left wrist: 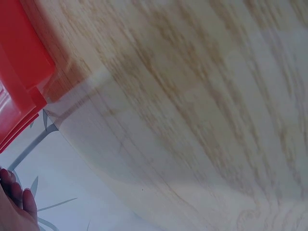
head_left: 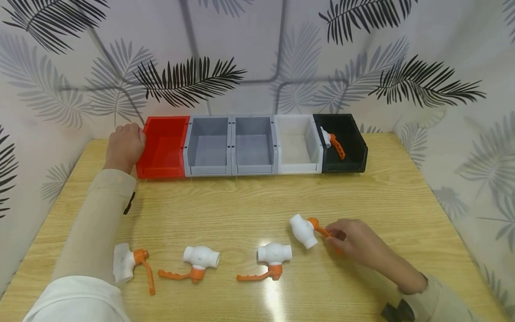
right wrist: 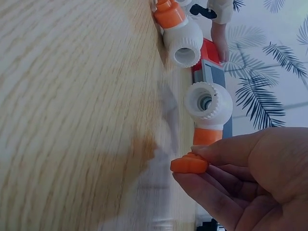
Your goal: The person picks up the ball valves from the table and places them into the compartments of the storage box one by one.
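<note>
By its orange lever, a white plastic ball valve (head_left: 303, 231) is pinched between the thumb and fingers of my right hand (head_left: 358, 243). The right wrist view shows that lever (right wrist: 188, 165) between the fingertips and the valve body (right wrist: 208, 103) beyond. At the far left, my left hand (head_left: 124, 145) is beside the red bin (head_left: 162, 170), its fingers bent; whether they grip its edge is hidden. Other ball valves lie on the table: a left one (head_left: 124, 263) near the left sleeve, a middle one (head_left: 201, 257) and another (head_left: 275, 254).
Along the back of the wooden table (head_left: 225, 201) stand two grey bins (head_left: 208, 170), a white bin (head_left: 299, 168) and a black bin (head_left: 344, 166) beside the red one. One more ball valve (head_left: 333, 142) lies in the black bin. Leaf-patterned cloth (head_left: 257, 53) hangs behind.
</note>
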Demonstrator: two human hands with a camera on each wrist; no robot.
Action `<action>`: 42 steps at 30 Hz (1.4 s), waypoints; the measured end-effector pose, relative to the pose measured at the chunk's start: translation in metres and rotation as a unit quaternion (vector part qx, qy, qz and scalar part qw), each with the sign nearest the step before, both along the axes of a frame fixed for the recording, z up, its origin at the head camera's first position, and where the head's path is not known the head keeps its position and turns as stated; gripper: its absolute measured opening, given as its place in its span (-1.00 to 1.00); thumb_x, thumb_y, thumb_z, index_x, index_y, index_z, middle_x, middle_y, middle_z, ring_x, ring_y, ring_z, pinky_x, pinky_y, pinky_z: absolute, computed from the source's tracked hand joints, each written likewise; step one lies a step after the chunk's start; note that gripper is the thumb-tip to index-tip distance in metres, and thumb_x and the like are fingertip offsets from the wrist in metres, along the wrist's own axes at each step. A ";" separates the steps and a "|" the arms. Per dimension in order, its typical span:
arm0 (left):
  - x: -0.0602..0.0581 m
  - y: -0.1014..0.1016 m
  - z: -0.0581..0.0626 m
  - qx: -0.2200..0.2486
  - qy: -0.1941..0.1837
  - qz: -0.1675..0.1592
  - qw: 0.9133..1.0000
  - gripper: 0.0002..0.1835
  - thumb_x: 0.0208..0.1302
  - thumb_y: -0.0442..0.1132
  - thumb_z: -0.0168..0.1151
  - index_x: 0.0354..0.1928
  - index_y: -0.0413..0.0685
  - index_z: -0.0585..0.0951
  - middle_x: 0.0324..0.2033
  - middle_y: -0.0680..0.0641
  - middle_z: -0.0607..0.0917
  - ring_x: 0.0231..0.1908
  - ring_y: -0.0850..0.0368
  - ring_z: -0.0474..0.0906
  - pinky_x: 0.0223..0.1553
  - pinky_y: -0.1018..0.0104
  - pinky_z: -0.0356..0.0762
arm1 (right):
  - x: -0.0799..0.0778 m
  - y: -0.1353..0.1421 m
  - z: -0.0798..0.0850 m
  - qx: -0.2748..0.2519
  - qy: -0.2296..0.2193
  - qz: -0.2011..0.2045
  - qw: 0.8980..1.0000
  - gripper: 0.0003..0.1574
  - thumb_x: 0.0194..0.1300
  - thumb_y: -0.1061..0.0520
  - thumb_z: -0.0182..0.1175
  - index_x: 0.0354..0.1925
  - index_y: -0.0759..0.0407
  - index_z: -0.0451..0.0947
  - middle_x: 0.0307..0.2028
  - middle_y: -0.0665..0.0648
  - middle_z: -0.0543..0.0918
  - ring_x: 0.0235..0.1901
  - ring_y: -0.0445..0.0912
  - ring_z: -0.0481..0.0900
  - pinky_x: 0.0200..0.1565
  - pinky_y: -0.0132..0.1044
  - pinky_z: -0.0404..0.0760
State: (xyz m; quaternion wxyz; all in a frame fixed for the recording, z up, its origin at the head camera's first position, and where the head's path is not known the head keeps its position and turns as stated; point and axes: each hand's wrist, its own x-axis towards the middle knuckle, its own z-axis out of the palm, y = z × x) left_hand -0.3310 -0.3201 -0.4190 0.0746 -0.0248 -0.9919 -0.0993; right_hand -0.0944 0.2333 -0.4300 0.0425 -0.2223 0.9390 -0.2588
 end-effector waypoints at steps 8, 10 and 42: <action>0.000 0.000 0.000 0.003 0.010 -0.001 1.000 -0.65 0.39 -0.18 -0.38 -0.23 -0.33 0.33 -0.33 -0.33 0.43 -0.25 -0.31 0.27 -0.19 -0.16 0.28 | -0.007 -0.003 0.000 0.002 -0.007 -0.007 1.000 -0.79 0.04 0.29 0.33 -0.27 0.28 0.64 -0.48 -0.04 0.63 -0.49 -0.29 0.53 -0.48 -0.42 0.50; 0.000 0.000 0.000 0.004 0.014 -0.001 1.000 -0.65 0.39 -0.17 -0.38 -0.23 -0.33 0.34 -0.33 -0.33 0.43 -0.25 -0.31 0.27 -0.19 -0.16 0.28 | -0.008 -0.004 0.000 0.001 -0.008 -0.008 1.000 -0.79 0.04 0.29 0.33 -0.26 0.29 0.64 -0.48 -0.03 0.63 -0.49 -0.28 0.54 -0.47 -0.42 0.50; 0.000 -0.001 0.000 0.006 0.006 0.004 1.000 -0.62 0.39 -0.16 -0.42 -0.21 -0.34 0.34 -0.31 -0.34 0.43 -0.23 -0.31 0.27 -0.18 -0.17 0.27 | -0.032 -0.006 -0.005 0.008 -0.041 -0.042 0.998 -0.77 0.09 0.25 0.31 -0.23 0.32 0.63 -0.47 -0.01 0.63 -0.49 -0.26 0.51 -0.47 -0.39 0.49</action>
